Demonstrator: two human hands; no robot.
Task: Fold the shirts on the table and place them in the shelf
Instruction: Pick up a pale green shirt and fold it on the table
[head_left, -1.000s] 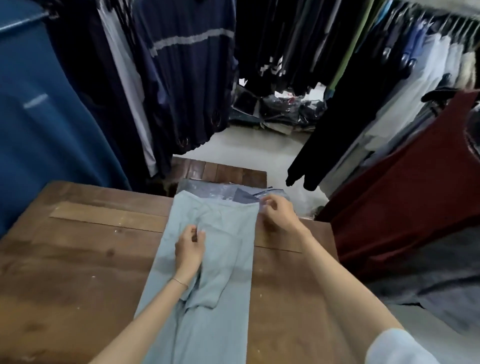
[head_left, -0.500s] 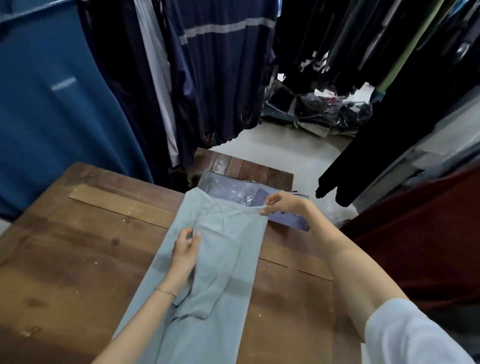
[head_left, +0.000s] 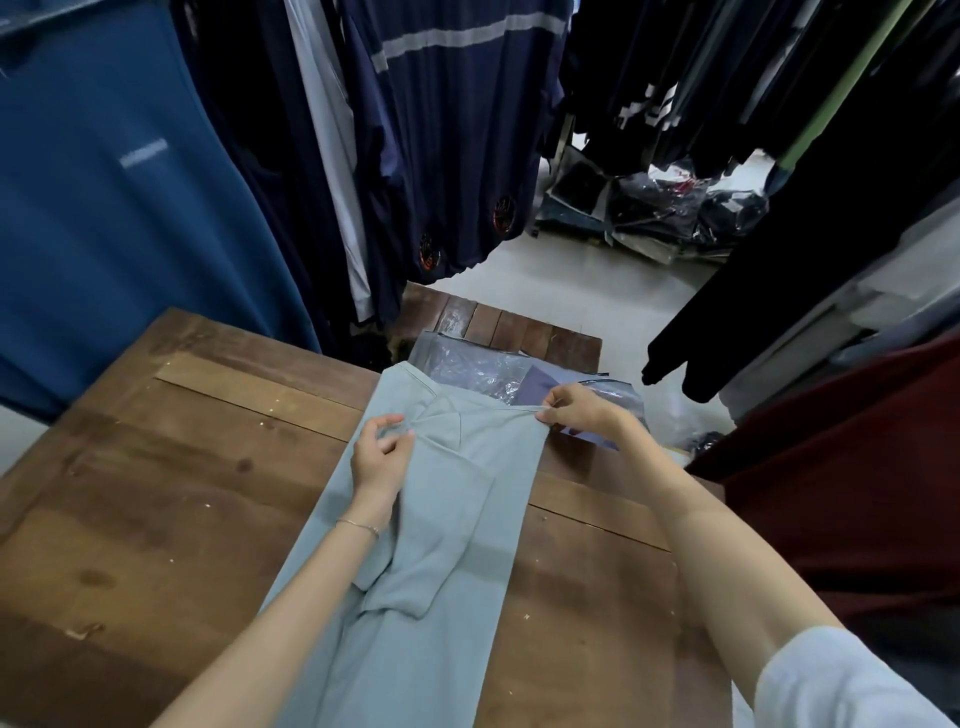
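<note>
shirt: we've got a pale grey-green soft knit shirt lying lengthwise down the middle of the worn brown wooden counter, sides already folded in so it's a long narrow strip, sleeve lying on top

left grip: our left hand sits on the upper part of the strip near the collar, fingers curled and pinching a little bit of the fabric

right grip: our right hand is pinching the top right corner of the strip, right at the shoulder edge, and the cloth looks pulled taut between the two hands

weight: looks really light to us, thin jersey stuff, no effort to lift

stiffness: totally floppy, it drapes and wrinkles, so it won't hold a fold unless we press it flat

slip: probably slides easily on the wood, so one hand should pin it while the other folds

where to grab: our guess is the two top corners at the shoulders, then bring them down toward the hem; grabbing mid-panel would just bunch it up

under it: a clear crinkly plastic bag with a dark blue garment inside sits at the far edge, touching the collar end, and could drag along

shelf: can't see it from here
</note>
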